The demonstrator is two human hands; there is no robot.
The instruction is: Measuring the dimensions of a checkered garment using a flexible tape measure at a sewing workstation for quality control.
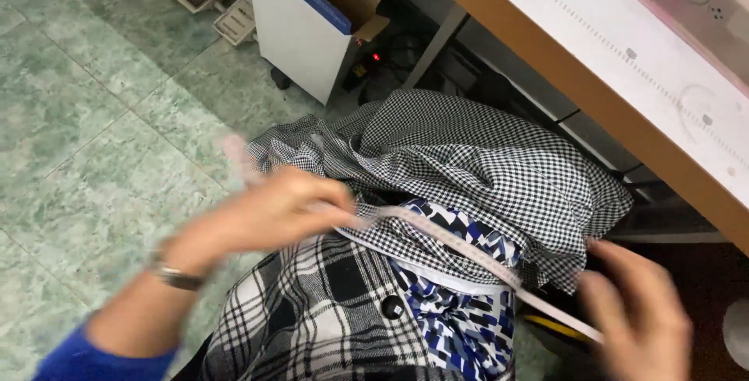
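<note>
From the head view, the left hand (285,205) is curled shut around one end of a pale measuring tape (460,252), its fingers folded over the strip; the hand is blurred, so the exact pinch is hard to read. A wristwatch (175,276) sits on that wrist, and a blue sleeve (94,357) shows further down the arm. From the left hand the measuring tape runs taut and slanting down to the right hand (636,311), which closes on its other end; that hand is blurred too, and how tightly the fingers meet there I cannot tell for certain, though the tape ends at them.

Under the tape, between the two hands, lies a heap of small-checked black-and-white fabric (484,166), bunched and folded. Just below the tape, nearer the person, a blue, black and white patterned cloth (460,318) shows, and beside it, under the left hand, a large-plaid black-and-white garment (312,318) with a dark button (392,308).

Beyond the right hand, a worktop (593,61) with a wooden edge crosses the upper corner. Beyond the left hand stand a white cardboard box (300,30) and green marbled floor tiles (86,116).
</note>
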